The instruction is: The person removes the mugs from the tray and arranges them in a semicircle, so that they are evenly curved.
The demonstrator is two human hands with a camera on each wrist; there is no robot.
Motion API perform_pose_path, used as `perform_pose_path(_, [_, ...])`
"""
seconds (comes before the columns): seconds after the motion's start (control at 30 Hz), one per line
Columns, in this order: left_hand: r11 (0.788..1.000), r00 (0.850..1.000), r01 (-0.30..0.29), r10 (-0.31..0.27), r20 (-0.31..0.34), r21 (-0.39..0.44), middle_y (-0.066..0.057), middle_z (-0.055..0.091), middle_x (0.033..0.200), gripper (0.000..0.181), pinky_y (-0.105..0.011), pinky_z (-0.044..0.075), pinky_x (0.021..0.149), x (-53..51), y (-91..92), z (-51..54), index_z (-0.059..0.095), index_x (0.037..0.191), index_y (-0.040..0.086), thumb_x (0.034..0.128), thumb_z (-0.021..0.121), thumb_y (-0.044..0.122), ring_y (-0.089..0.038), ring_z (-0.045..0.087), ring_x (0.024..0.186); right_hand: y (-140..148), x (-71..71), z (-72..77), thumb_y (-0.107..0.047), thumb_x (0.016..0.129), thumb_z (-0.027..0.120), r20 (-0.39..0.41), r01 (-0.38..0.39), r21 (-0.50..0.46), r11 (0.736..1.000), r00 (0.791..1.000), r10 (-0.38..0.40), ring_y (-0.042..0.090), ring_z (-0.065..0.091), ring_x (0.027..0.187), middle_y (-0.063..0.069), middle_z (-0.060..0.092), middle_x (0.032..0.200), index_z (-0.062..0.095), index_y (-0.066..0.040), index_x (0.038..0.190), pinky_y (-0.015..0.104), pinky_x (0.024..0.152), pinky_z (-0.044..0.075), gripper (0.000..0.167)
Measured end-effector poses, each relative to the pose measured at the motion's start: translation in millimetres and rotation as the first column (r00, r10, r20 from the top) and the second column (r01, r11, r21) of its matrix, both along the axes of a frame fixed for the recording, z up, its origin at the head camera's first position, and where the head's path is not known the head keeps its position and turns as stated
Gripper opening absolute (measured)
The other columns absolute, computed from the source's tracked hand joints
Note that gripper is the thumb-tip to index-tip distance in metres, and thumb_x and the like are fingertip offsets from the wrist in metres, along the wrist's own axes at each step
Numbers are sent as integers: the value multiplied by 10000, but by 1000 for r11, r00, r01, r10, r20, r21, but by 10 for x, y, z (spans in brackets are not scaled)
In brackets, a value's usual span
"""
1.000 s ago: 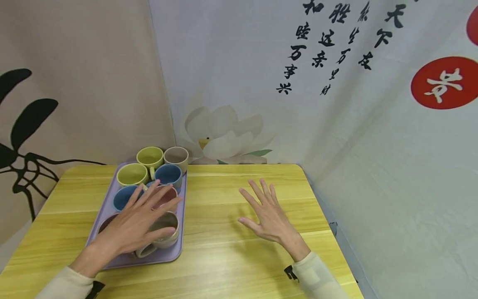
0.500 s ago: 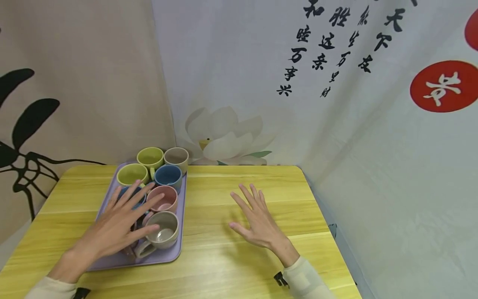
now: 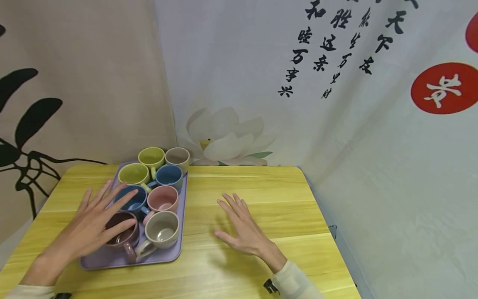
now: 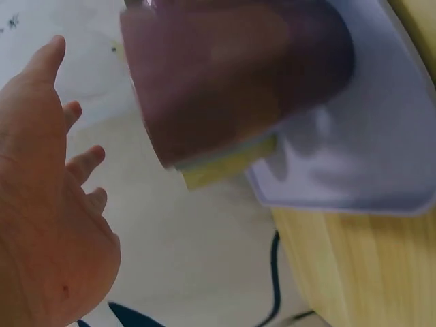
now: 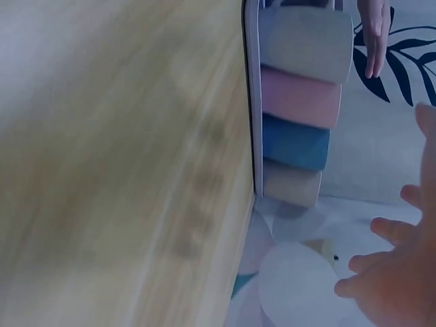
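In the head view, my left hand [image 3: 87, 224] hovers with spread fingers over the left side of a lilac tray [image 3: 164, 256] and partly hides a dark purple mug [image 3: 125, 238]. The left wrist view shows that purple mug [image 4: 231, 75] beside the hand, with a gap between them. A light grey mug [image 3: 162, 228] and a pink mug [image 3: 163, 198] stand on the tray's right side, with a blue mug [image 3: 134, 199] next to the pink one. My right hand [image 3: 242, 230], fingers extended, is above the bare wood right of the tray and holds nothing.
Further back on the tray are another blue mug [image 3: 169, 176], two yellow-green mugs [image 3: 133, 173] and a taupe mug [image 3: 177, 158]. The wooden table [image 3: 239, 182] meets a printed curtain [image 3: 239, 62] at its back and right edges.
My left hand has moved left and slightly down, uncovering the pink, light grey and purple mugs. The right hand has drifted left and down. The mugs stay in place.
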State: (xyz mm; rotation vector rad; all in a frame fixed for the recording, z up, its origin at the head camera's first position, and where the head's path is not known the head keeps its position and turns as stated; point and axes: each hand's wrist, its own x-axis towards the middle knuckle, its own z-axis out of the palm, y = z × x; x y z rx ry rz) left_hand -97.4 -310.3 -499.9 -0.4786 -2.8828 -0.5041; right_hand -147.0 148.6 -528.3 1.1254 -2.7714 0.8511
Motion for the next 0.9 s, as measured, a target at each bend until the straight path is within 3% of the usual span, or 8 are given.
perform_pose_path(0.23, [997,997,-66,66,29,26,-211,105,1915,900,-712,-304,1326,-24,-259,-109,188,1830,316,1110,703,483,-467,-168,1776,-136,77,-61,-503,1099,671,134,-41,-99,994,990,54,361,104,1805,-11,183,1925,226,-268,1821,742,1395,223,880])
perform_pose_path(0.5, [992,993,-114,112,37,57,-254,73,1905,846,-737,-305,1307,-59,-550,-256,171,1834,265,1149,642,421,-558,-133,1753,-257,162,-108,-470,1092,685,206,-91,-179,980,970,128,344,200,1790,-26,240,1908,213,-356,1812,714,1384,284,868])
perform_pose_path(0.7, [986,990,-135,131,50,93,-307,111,1882,790,-762,-300,1296,-89,-728,-379,164,1835,251,1176,585,366,-609,-109,1735,-337,225,-121,-415,1097,686,229,-133,-232,964,956,186,328,377,1727,9,324,1877,282,-259,1800,626,1378,365,826])
perform_pose_path(0.9, [980,984,-160,149,93,118,-373,132,1847,760,-796,-279,1289,-150,-855,-501,170,1833,222,1189,549,363,-674,-76,1703,-424,293,-108,-391,1100,680,268,-162,-271,949,934,236,296,422,1704,19,377,1854,314,-210,1787,565,1387,375,800])
